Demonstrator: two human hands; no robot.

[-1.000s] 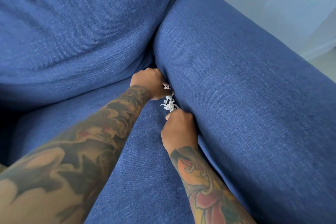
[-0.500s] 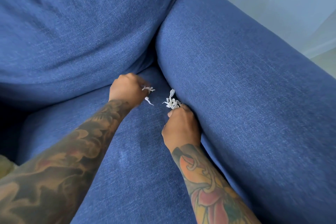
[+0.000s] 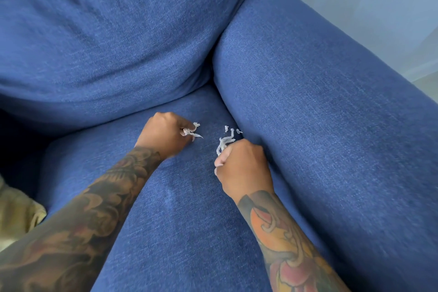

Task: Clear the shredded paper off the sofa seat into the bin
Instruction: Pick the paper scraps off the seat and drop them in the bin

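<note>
My left hand (image 3: 166,134) is curled over the blue sofa seat (image 3: 180,232) and pinches a few white paper shreds (image 3: 193,131) that stick out from its fingers. To its right, my right hand (image 3: 243,168) grips a small bunch of shreds (image 3: 225,143) by its fingertips. Two or three tiny loose shreds (image 3: 233,130) lie on the seat beside the armrest, just past the right hand. No bin is in view.
The blue armrest (image 3: 331,114) rises along the right of the seat and a big back cushion (image 3: 106,42) fills the top left. A yellowish cloth (image 3: 16,216) lies at the left edge. A pale wall (image 3: 379,7) stands behind the armrest.
Both hands have drawn back from the crease beside the armrest toward me and apart, each carrying shreds. The left hand moved left with its pinch of paper.
</note>
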